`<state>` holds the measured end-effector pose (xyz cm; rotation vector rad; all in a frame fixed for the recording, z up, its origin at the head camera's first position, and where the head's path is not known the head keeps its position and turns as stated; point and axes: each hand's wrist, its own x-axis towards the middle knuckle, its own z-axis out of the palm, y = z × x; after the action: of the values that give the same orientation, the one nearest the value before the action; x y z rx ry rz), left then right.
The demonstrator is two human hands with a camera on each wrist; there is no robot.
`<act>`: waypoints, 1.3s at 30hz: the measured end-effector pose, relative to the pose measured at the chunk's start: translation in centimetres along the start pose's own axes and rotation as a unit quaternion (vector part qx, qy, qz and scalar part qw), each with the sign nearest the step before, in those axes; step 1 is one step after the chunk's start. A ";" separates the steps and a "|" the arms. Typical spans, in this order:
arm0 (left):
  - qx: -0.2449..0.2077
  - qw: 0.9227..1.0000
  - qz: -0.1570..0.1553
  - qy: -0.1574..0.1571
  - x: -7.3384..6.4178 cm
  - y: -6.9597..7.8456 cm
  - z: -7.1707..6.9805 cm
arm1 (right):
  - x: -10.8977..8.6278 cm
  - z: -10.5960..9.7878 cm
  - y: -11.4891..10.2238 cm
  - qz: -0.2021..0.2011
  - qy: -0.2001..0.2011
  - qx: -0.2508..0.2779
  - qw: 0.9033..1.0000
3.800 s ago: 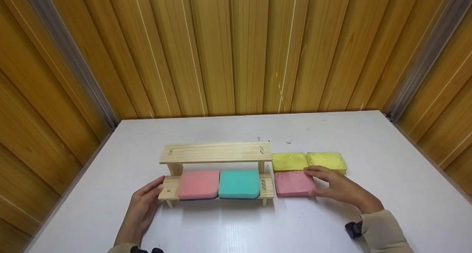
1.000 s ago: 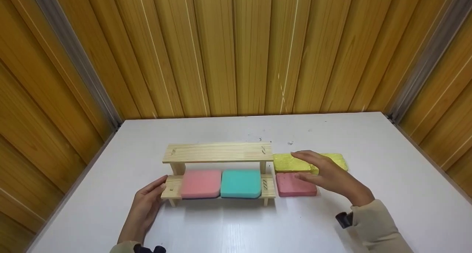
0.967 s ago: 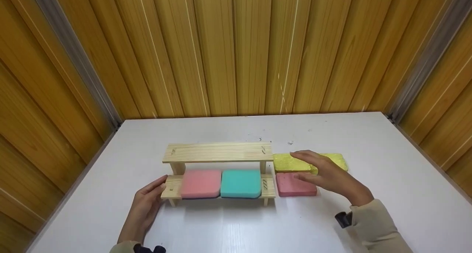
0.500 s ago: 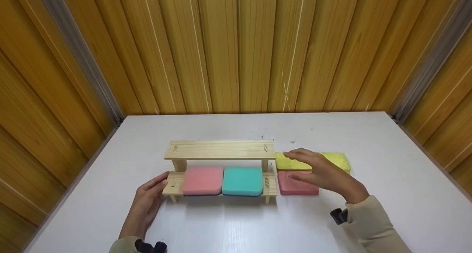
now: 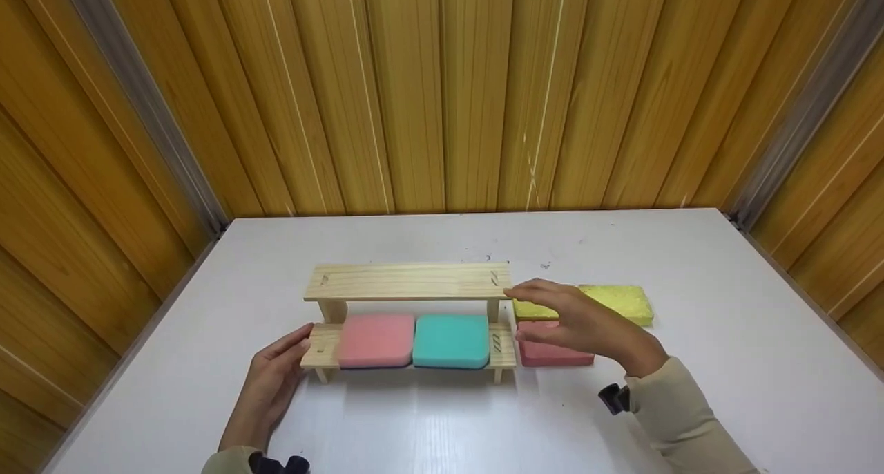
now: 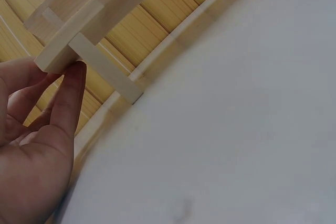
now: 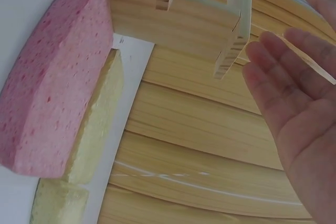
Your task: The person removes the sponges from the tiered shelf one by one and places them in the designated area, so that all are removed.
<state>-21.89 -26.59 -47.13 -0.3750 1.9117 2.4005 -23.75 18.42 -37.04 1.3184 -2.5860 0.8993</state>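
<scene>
A two-tier wooden rack (image 5: 407, 282) stands on the white table. My left hand (image 5: 273, 377) pinches the left end of its lower shelf; in the left wrist view a fingertip (image 6: 76, 72) presses from below, beside the leg. That shelf carries a light pink sponge (image 5: 376, 339) and a teal sponge (image 5: 451, 339), side by side. My right hand (image 5: 587, 325) is raised, holding nothing, fingers extended toward the right end of the upper shelf. Under it lies a darker pink sponge (image 7: 63, 77), partly covered in the head view.
Behind the darker pink sponge lie two yellow sponges, the left one (image 5: 535, 309) partly behind my right hand, the right one (image 5: 618, 302) more exposed. Wood-patterned panels (image 5: 407, 94) rise along the table's (image 5: 428, 432) back and sides.
My right hand touched the darker pink sponge at first, then lifted off it and has moved left toward the rack. The left hand keeps its grip; rack and sponges stay in place.
</scene>
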 end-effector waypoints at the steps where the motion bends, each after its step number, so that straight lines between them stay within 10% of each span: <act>1: 0.000 1.000 0.000 0.000 0.0 0.0 0.0 | 0.1 0.0 -0.1 0.000 -0.004 -0.002 1.000; 24: 0.003 1.000 -0.003 0.005 0.2 -0.1 -0.1 | 3.0 1.7 -3.1 0.103 -0.111 0.026 0.988; 39: -0.012 1.000 -0.009 0.011 0.0 0.0 -0.2 | 4.5 3.5 -3.5 0.096 -0.151 0.012 0.984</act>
<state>-21.88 -26.80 -47.20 -0.4191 1.8821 2.4205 -23.25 11.79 -36.78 1.3187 -2.9858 0.8163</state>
